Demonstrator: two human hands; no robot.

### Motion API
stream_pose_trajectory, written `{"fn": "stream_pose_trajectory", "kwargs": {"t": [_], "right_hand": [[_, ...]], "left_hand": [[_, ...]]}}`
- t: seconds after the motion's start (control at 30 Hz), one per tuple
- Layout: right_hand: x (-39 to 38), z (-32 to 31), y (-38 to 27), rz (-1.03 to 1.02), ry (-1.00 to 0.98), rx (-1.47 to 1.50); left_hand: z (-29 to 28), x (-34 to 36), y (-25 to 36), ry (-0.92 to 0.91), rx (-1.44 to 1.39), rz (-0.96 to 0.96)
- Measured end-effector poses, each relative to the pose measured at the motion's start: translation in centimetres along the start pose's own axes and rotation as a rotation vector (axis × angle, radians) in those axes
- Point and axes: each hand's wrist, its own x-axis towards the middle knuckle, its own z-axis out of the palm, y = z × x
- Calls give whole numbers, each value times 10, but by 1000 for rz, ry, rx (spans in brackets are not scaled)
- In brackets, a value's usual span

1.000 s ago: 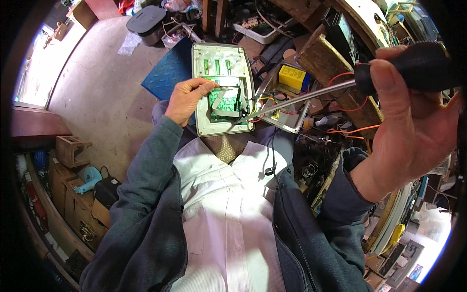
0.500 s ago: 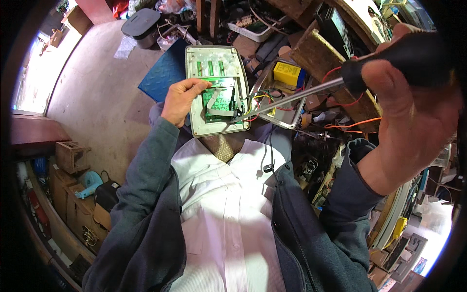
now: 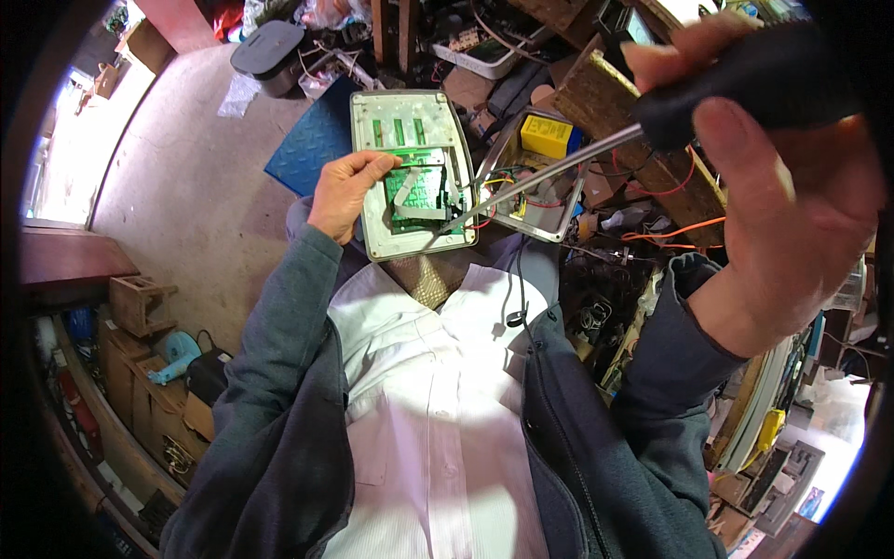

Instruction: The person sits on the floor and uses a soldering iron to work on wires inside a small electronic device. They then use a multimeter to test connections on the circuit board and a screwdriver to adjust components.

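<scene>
Screwdriver handle (image 3: 756, 82) swung forward, right fingers (image 3: 729, 135) wrapped round it, left fingers (image 3: 376, 169) pinching green board (image 3: 426, 159)

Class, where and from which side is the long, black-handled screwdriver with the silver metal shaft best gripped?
Probably by the thick black handle, from the right: it forms that end, while the slim metal shaft slants down-left toward the pale rectangular casing. The right hand holds it there.

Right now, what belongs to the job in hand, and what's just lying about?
In the job: screwdriver in the right hand; green circuit board at the left hand; pale housing around it; probably the wired case.
Apparently lying about: grey lidded bin; turquoise blower.
</scene>
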Motion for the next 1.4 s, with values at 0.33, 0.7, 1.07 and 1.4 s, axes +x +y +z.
{"fn": "stream_pose_trajectory", "kwargs": {"t": [0.33,0.7,1.07,1.4], "right_hand": [[5,6,-2,20,-49,117],[-23,66,9,162,-144,399],[-41,62,15,390,-128,385],[-52,69,19,413,-79,345]], "left_hand": [[4,-1,2,-7,-3,5],[4,-2,3,-6,-13,-18],[5,-4,6,-3,46,13],[3,-4,3,-20,-32,-18]]}}
